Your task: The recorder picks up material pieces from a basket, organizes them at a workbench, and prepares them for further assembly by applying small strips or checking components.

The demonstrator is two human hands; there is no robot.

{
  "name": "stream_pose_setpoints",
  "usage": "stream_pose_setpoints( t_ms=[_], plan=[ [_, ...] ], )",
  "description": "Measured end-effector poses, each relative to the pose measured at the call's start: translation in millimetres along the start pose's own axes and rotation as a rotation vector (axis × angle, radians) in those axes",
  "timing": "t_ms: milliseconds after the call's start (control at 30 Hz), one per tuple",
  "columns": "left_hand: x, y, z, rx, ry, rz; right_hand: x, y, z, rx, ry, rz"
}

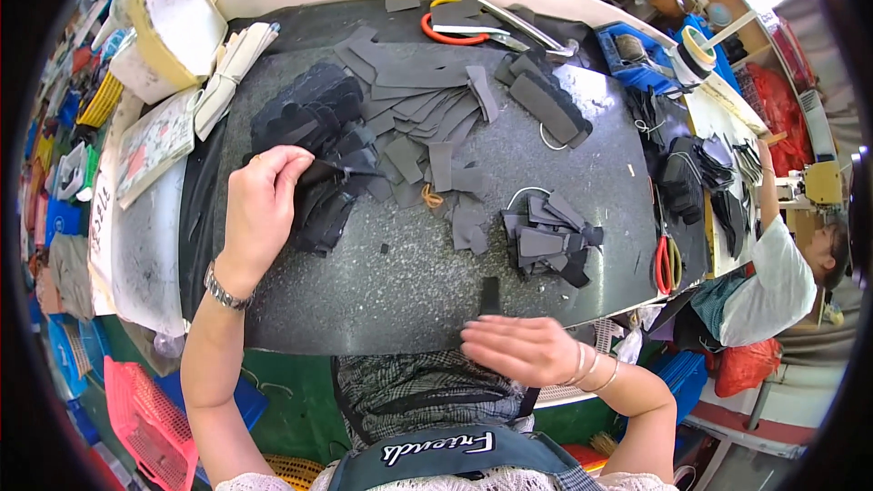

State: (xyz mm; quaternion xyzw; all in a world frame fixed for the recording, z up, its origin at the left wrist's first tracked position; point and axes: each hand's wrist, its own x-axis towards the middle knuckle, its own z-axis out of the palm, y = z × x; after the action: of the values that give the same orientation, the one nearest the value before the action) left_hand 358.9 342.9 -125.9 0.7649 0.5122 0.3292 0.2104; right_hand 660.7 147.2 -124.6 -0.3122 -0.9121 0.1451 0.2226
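My left hand (264, 205), with a watch on the wrist, pinches a thin black cut piece (332, 170) over a heap of similar black pieces (314, 105) on the left of the dark table (409, 282). My right hand (520, 347), wearing bracelets, lies with fingers stretched together at the table's near edge. Its fingertips meet the lower end of a small black strip (491, 295). Grey cut pieces (423, 95) spread overlapping across the middle. A bundle of small dark pieces (550, 238) lies to the right, beside a tan rubber band (431, 196).
Orange-handled scissors (455, 35) and a hammer (527, 25) lie at the far edge. Red-handled scissors (667, 264) rest at the right edge. A blue tray (632, 55) stands far right, a yellowish container (173, 23) far left. Another person (764, 282) sits at right.
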Motion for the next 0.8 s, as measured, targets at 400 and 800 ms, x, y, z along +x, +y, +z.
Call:
stream_pose_setpoints(
  t_ms=[400, 800],
  plan=[
    [-5.5, 9.6, 3.4, 0.041, 0.016, 0.211, 140.5, 54.8, 1.2, -0.109, 0.16, -0.016],
    [-111.0, 58.4, 22.1, 0.097, -0.419, 0.573, 137.4, 169.6, -37.5, -0.335, 0.441, 0.65]
  ],
)
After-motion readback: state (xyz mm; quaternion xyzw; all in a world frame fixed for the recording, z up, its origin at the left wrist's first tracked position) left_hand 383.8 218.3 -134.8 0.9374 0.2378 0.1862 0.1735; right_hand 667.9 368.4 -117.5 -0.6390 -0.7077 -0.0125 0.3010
